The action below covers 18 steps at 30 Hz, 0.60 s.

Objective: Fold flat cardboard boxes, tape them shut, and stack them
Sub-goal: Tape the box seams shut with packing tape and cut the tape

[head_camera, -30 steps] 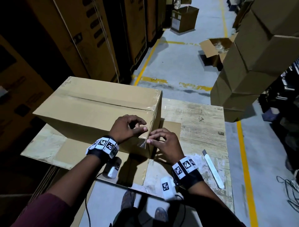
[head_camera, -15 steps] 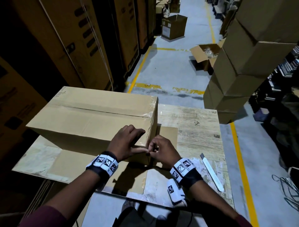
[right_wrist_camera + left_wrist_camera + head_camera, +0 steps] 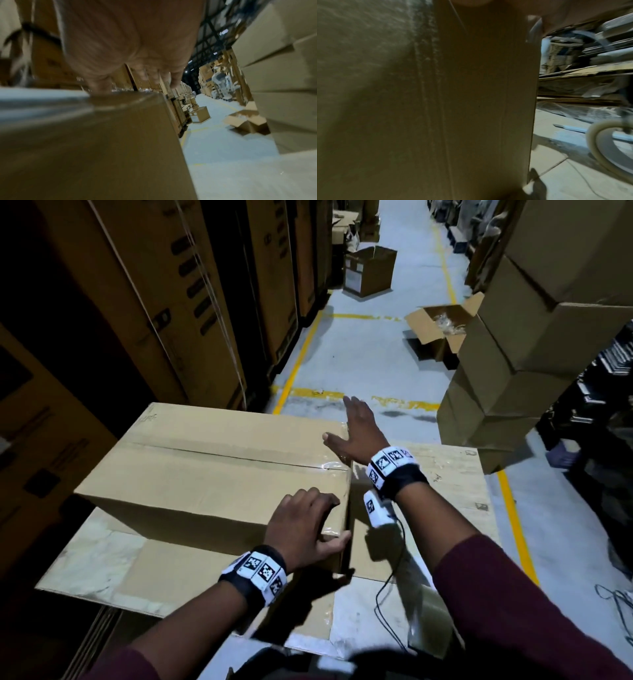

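Warehouse aisle floor [image 3: 370,364] lies bare beyond taped cardboard box [image 3: 212,474]; left hand [image 3: 301,529] cups near corner, right hand [image 3: 359,433] spread flat at far edge.

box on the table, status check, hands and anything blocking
Left hand flat on box near corner, right hand open at far corner. Top seam taped. Stack of boxes right, nothing blocking.
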Tool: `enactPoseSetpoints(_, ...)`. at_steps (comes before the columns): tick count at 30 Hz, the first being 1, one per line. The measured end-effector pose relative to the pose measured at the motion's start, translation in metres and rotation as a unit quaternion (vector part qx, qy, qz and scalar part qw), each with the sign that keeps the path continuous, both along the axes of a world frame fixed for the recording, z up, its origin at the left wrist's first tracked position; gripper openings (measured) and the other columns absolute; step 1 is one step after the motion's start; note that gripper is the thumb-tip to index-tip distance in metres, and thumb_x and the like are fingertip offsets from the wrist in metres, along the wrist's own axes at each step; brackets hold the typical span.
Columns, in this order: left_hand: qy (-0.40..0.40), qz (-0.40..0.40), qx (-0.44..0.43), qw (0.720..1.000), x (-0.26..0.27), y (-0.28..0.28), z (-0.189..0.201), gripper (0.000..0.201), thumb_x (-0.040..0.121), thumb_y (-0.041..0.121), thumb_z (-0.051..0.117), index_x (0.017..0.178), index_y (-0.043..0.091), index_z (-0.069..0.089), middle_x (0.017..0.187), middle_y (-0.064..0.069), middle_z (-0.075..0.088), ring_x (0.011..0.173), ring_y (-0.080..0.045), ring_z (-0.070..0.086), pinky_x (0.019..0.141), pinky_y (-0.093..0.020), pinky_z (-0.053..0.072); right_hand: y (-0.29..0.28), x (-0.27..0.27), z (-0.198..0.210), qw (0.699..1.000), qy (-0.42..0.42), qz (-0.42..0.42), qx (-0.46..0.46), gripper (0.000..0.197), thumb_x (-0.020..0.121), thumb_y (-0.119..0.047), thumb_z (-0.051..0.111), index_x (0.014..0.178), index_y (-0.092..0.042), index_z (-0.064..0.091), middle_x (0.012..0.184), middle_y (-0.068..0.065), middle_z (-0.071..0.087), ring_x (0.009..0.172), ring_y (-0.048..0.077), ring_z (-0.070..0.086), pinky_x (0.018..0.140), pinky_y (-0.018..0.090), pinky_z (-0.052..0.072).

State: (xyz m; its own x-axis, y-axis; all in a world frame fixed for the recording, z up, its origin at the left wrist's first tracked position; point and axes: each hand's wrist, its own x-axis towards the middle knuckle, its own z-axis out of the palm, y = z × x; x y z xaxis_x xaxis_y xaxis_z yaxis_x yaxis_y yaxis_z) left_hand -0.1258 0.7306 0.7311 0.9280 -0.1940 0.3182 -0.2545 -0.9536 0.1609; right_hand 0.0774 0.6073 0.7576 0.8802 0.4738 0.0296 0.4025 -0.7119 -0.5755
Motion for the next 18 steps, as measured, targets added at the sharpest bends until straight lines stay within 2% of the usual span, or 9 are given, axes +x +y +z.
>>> enactPoseSetpoints(2, 0.006, -0.012, 0.009, 1.0, 0.003, 0.006, 0.001, 0.053, 0.075, 0.066, 0.06, 0.108, 0.026, 0.061, 0.089, 0.004, 0.056, 0.079, -0.019, 0.055, 0.067, -0.033, 0.043, 0.012, 0.01, -0.006, 0.997, 0.022, 0.018, -0.067, 0.083, 0.094, -0.058, 0.058, 0.156, -0.011, 0.028, 0.157, 0.019, 0.034, 0.146, 0.036, 0.029, 0.115, 0.045, 0.031)
enactPoseSetpoints(4, 0.003, -0.039, 0.013, 0.999, 0.007, 0.021, 0.001, 0.052, 0.074, 0.065, 0.061, 0.108, 0.025, 0.061, 0.086, 0.003, 0.054, 0.077, -0.02, 0.054, 0.064, -0.032, 0.043, 0.017, 0.011, -0.012, 0.998, 0.042, -0.016, -0.05, 0.076, 0.094, -0.061, 0.056, 0.151, -0.014, 0.04, 0.145, 0.019, 0.044, 0.138, 0.036, 0.037, 0.109, 0.044, 0.036)
enactPoseSetpoints(6, -0.01, -0.088, 0.012, 0.996, 0.01, 0.043, 0.001, 0.051, 0.073, 0.063, 0.063, 0.107, 0.024, 0.061, 0.085, 0.002, 0.053, 0.074, -0.021, 0.053, 0.063, -0.033, 0.044, 0.016, 0.004, -0.018, 0.997, 0.04, -0.069, -0.021, 0.071, 0.094, -0.061, 0.057, 0.146, -0.015, 0.046, 0.139, 0.018, 0.047, 0.135, 0.035, 0.039, 0.106, 0.042, 0.038)
enactPoseSetpoints(10, -0.01, -0.158, 0.004, 0.987, 0.013, 0.095, 0.001, 0.052, 0.069, 0.06, 0.065, 0.107, 0.025, 0.064, 0.088, -0.001, 0.054, 0.076, -0.022, 0.05, 0.069, -0.034, 0.039, 0.011, -0.029, -0.029, 0.987, 0.009, -0.154, 0.045, 0.055, 0.1, -0.047, 0.055, 0.142, -0.011, 0.05, 0.137, 0.02, 0.051, 0.131, 0.036, 0.043, 0.104, 0.04, 0.037)
enactPoseSetpoints(12, -0.012, -0.164, -0.006, 0.986, 0.01, 0.121, -0.002, 0.047, 0.07, 0.056, 0.066, 0.107, 0.026, 0.067, 0.091, -0.001, 0.055, 0.08, -0.023, 0.051, 0.075, -0.036, 0.038, 0.005, -0.05, -0.034, 0.983, 0.013, -0.16, 0.092, 0.048, 0.103, -0.038, 0.054, 0.144, -0.012, 0.051, 0.139, 0.016, 0.054, 0.13, 0.035, 0.047, 0.107, 0.041, 0.038)
enactPoseSetpoints(13, -0.021, -0.159, -0.016, 0.987, 0.006, 0.136, -0.005, 0.044, 0.07, 0.052, 0.066, 0.106, 0.026, 0.068, 0.093, -0.001, 0.056, 0.083, -0.024, 0.053, 0.078, -0.037, 0.038, 0.002, -0.059, -0.037, 0.98, 0.03, -0.152, 0.125, 0.043, 0.104, -0.032, 0.053, 0.143, -0.014, 0.053, 0.14, 0.011, 0.057, 0.13, 0.031, 0.05, 0.109, 0.041, 0.039)
enactPoseSetpoints(15, -0.051, -0.141, -0.048, 0.988, -0.004, 0.168, -0.011, 0.039, 0.073, 0.045, 0.062, 0.105, 0.024, 0.071, 0.098, -0.004, 0.059, 0.089, -0.028, 0.055, 0.084, -0.04, 0.038, -0.003, -0.078, -0.04, 0.966, 0.098, -0.134, 0.197, 0.035, 0.104, -0.021, 0.052, 0.139, -0.023, 0.059, 0.136, -0.004, 0.062, 0.128, 0.016, 0.056, 0.111, 0.037, 0.042)
enactPoseSetpoints(17, -0.068, -0.13, -0.086, 0.985, -0.011, 0.197, -0.015, 0.034, 0.077, 0.036, 0.058, 0.106, 0.021, 0.07, 0.101, -0.008, 0.059, 0.093, -0.033, 0.055, 0.091, -0.048, 0.039, -0.002, -0.096, -0.038, 0.962, 0.125, -0.105, 0.218, 0.044, 0.099, -0.006, 0.055, 0.133, -0.032, 0.063, 0.123, -0.013, 0.068, 0.116, -0.005, 0.061, 0.105, 0.022, 0.047)
enactPoseSetpoints(18, -0.068, -0.128, -0.099, 0.984, -0.012, 0.21, -0.016, 0.033, 0.078, 0.032, 0.057, 0.107, 0.02, 0.068, 0.102, -0.009, 0.058, 0.095, -0.034, 0.054, 0.096, -0.054, 0.037, 0.002, -0.104, -0.035, 0.967, 0.113, -0.096, 0.207, 0.047, 0.097, -0.001, 0.058, 0.131, -0.032, 0.064, 0.116, -0.016, 0.069, 0.108, -0.013, 0.061, 0.098, 0.013, 0.047)
